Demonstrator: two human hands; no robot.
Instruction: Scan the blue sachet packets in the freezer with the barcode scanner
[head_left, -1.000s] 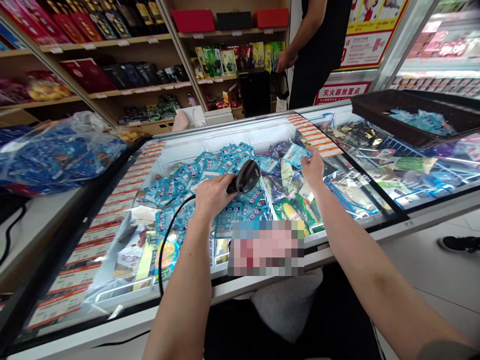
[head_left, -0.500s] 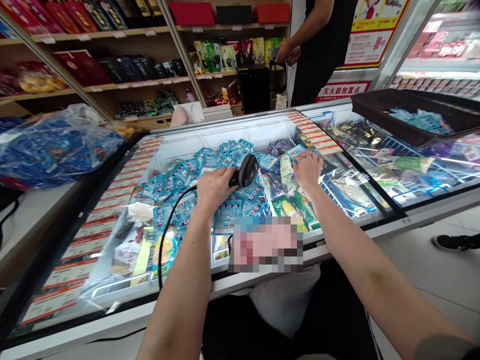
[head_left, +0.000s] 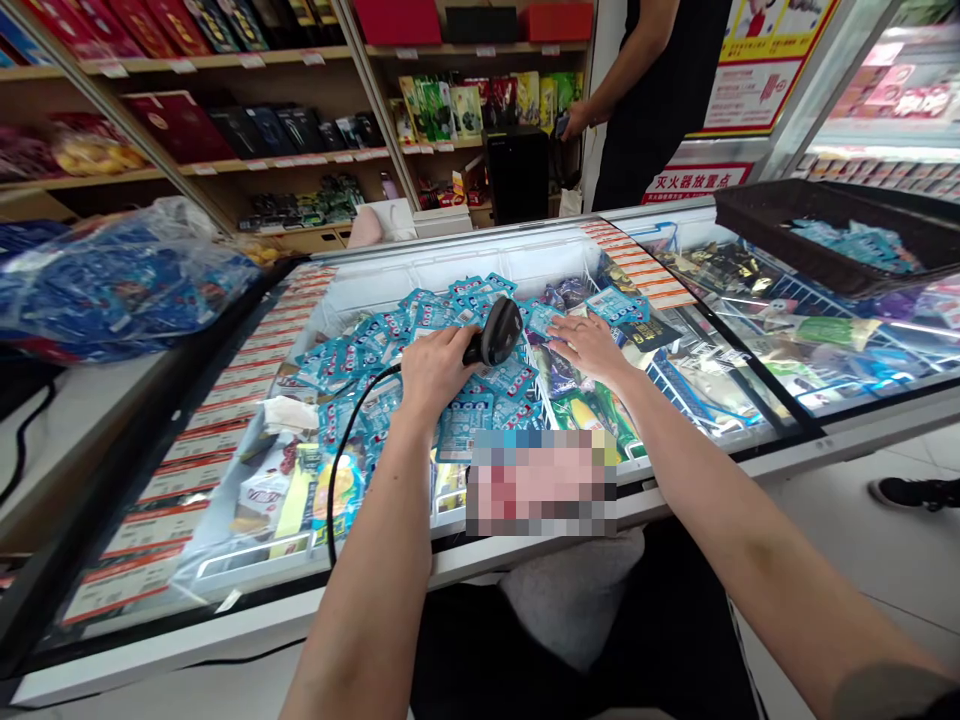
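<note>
My left hand (head_left: 437, 372) is closed round the handle of a black barcode scanner (head_left: 501, 332), its head pointing right and its cable trailing down past my forearm. Below the scanner spreads a heap of blue packets (head_left: 375, 340) in the chest freezer. My right hand (head_left: 589, 347) hovers over the wire basket (head_left: 541, 385) right of the heap, palm down with fingers stretched apart; nothing shows in its grip. Just beyond it lies a single blue packet (head_left: 619, 305), apart from the heap. Green and yellow corn packs (head_left: 589, 412) sit beneath my right wrist.
A brown tray (head_left: 757, 225) holding more blue packets rests on the freezer's right end. At left is a large plastic bag of blue packs (head_left: 127, 285). A person in black (head_left: 660, 110) stands behind the freezer, near the shelves. A blurred patch covers part of the front edge.
My right hand has moved left, away from the blue packet at the basket's right side, and its fingers have spread. My left hand still holds the scanner. The person's hands behind have shifted.
</note>
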